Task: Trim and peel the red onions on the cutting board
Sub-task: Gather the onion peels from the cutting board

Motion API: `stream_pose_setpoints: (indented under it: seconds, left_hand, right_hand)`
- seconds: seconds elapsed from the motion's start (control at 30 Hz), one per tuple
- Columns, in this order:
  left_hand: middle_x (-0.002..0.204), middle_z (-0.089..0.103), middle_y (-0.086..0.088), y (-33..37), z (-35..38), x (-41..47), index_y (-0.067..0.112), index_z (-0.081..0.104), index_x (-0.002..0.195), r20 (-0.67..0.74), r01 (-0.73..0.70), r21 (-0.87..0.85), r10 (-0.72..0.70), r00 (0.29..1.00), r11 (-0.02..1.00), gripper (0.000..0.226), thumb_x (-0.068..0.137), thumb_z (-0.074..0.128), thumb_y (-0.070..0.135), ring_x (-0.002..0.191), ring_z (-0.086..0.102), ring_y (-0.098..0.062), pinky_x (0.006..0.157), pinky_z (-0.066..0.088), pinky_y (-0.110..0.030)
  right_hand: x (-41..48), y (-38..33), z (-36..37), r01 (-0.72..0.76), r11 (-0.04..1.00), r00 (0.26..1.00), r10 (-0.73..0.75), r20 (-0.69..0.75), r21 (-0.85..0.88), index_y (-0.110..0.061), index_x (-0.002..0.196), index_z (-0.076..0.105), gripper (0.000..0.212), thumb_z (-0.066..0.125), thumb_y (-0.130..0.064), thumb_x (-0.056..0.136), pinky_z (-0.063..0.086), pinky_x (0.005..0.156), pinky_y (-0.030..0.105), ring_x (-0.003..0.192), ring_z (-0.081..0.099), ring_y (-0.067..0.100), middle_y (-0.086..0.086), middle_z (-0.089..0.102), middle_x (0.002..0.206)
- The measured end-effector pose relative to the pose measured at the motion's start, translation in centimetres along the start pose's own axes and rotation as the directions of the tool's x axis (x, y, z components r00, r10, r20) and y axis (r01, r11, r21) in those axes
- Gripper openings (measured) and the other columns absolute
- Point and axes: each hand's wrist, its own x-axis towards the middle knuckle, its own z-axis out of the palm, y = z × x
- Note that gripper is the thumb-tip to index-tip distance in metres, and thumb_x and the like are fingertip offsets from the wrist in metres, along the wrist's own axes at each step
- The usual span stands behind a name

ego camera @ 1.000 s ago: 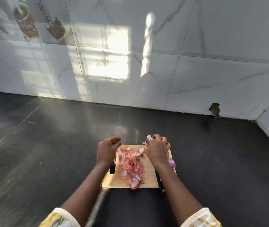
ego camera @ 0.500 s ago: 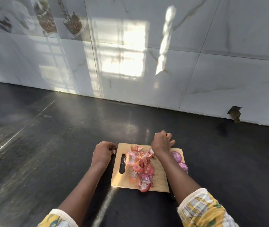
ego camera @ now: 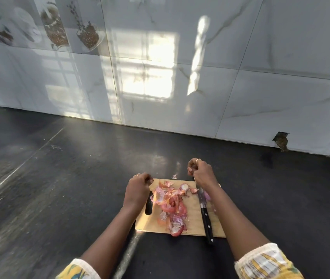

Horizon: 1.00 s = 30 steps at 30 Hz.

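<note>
Your fingers are curling inward on both sides: the left hand [ego camera: 138, 188] is sitting in a loose fist at the far-left corner of the cutting board [ego camera: 195, 216], knuckles up, and nothing is showing inside it. Your right hand [ego camera: 200, 172] is hovering just past the board's far edge with its fingertips [ego camera: 190, 169] pinched together; whether they are gripping a scrap of skin I cannot tell.

The board is lying on the dark countertop [ego camera: 79, 178], near its front edge, with its handle slot [ego camera: 149, 206] partly under your left wrist. A heap of onion skins [ego camera: 172, 206] is running down the middle of the board, from the far edge to the near edge, where one reddish piece is reaching the rim. A trimmed onion end [ego camera: 184, 186] is sitting by the far edge, cut face up. One small skin flake [ego camera: 174, 176] is lying off the board, on the countertop just beyond the far edge.

The knife [ego camera: 205, 214] is resting along the right side of the board, black handle overhanging the near edge. A peeled purple onion [ego camera: 207, 196] is peeking out between the blade and your right forearm, mostly hidden.
</note>
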Motion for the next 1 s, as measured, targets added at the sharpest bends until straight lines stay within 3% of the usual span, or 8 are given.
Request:
stream_pose_setpoints:
  seconds: [0.1, 0.2, 0.3, 0.43, 0.63, 0.77, 0.87, 1.0]
  left_hand:
    - [0.093, 0.07, -0.006, 2.1, 0.7, -0.2, 0.012, 0.072, 0.091, 0.134, -0.024, -0.039, 0.029, 0.991, 0.999, 0.018, 0.085, 0.058, 0.004, 0.083, 0.063, -0.02, 0.072, 0.047, -0.026]
    - [0.101, 0.07, -0.006, 3.0, 1.2, -0.8, 0.014, 0.072, 0.097, 0.277, -0.092, -0.038, 0.099, 0.956, 0.995, 0.028, 0.085, 0.053, -0.002, 0.091, 0.064, -0.02, 0.082, 0.051, -0.029]
    - [0.096, 0.072, -0.006, 2.9, 1.3, -1.0, 0.017, 0.073, 0.095, 0.243, -0.159, -0.017, 0.158, 0.957, 0.987, 0.018, 0.082, 0.063, 0.008, 0.087, 0.066, -0.02, 0.079, 0.053, -0.034]
    - [0.084, 0.072, -0.002, 3.2, 1.1, -0.6, 0.016, 0.074, 0.084, 0.172, -0.128, -0.021, 0.13, 0.976, 0.992, 0.017, 0.071, 0.077, 0.026, 0.077, 0.065, -0.016, 0.069, 0.049, -0.027]
    - [0.089, 0.072, -0.006, 2.6, 0.1, 0.1, 0.015, 0.072, 0.089, 0.11, -0.041, -0.024, 0.044, 0.993, 0.999, 0.01, 0.082, 0.064, 0.015, 0.084, 0.064, -0.025, 0.067, 0.043, -0.029]
    - [0.097, 0.071, -0.005, 1.6, -0.4, 0.4, 0.017, 0.069, 0.104, 0.109, -0.022, -0.034, 0.026, 0.994, 0.999, 0.036, 0.084, 0.049, -0.005, 0.09, 0.066, -0.021, 0.074, 0.048, -0.028]
    - [0.108, 0.068, -0.005, 1.1, -0.4, 0.4, 0.014, 0.064, 0.114, 0.148, 0.003, -0.059, 0.006, 0.989, 0.998, 0.033, 0.089, 0.046, 0.0, 0.093, 0.065, -0.017, 0.082, 0.049, -0.025]
    - [0.118, 0.062, -0.007, 0.5, -0.2, 0.3, 0.012, 0.062, 0.117, 0.185, 0.014, 0.012, -0.016, 0.983, 1.0, 0.029, 0.093, 0.047, 0.008, 0.099, 0.062, -0.019, 0.082, 0.044, -0.022]
  right_hand:
    - [0.1, 0.3, 0.3, 0.008, 0.996, 1.0, -0.005, 0.027, -0.093, -0.011, 0.088, 0.07, 0.021, 0.055, 0.003, 0.085, 0.038, 0.055, 0.007, 0.078, 0.058, 0.012, 0.002, 0.065, 0.081]
    - [0.3, 0.5, 0.9, 0.014, 0.977, 0.999, -0.004, 0.048, -0.214, -0.008, 0.097, 0.073, 0.02, 0.056, -0.001, 0.088, 0.047, 0.076, 0.021, 0.088, 0.063, 0.016, 0.006, 0.071, 0.098]
    - [0.0, 0.3, 1.3, 0.029, 0.971, 1.0, -0.028, 0.01, -0.239, -0.006, 0.1, 0.072, 0.027, 0.048, 0.001, 0.09, 0.047, 0.082, 0.025, 0.096, 0.064, 0.022, 0.012, 0.07, 0.106]
    - [-1.2, 0.6, 2.3, 0.089, 0.959, 0.996, -0.081, 0.041, -0.268, -0.008, 0.114, 0.067, 0.039, 0.039, 0.003, 0.09, 0.045, 0.088, 0.027, 0.107, 0.06, 0.026, 0.016, 0.066, 0.113]
    - [-1.1, 1.1, 3.2, 0.139, 0.928, 0.988, -0.152, -0.011, -0.345, -0.01, 0.112, 0.068, 0.029, 0.048, -0.006, 0.092, 0.052, 0.085, 0.035, 0.097, 0.065, 0.028, 0.016, 0.069, 0.107]
    - [0.4, -0.1, 3.6, 0.219, 0.886, 0.976, -0.195, 0.101, -0.408, -0.008, 0.111, 0.069, 0.033, 0.046, 0.003, 0.09, 0.053, 0.086, 0.038, 0.102, 0.065, 0.028, 0.013, 0.069, 0.112]
    - [1.0, -0.6, 4.4, 0.302, 0.819, 0.95, -0.214, 0.229, -0.488, -0.001, 0.105, 0.069, 0.032, 0.043, 0.007, 0.087, 0.052, 0.081, 0.036, 0.101, 0.063, 0.033, 0.018, 0.064, 0.116]
    - [1.4, -0.4, 4.9, 0.268, 0.824, 0.961, -0.19, 0.201, -0.499, 0.0, 0.09, 0.072, 0.028, 0.047, 0.011, 0.081, 0.045, 0.07, 0.03, 0.091, 0.064, 0.033, 0.019, 0.065, 0.104]
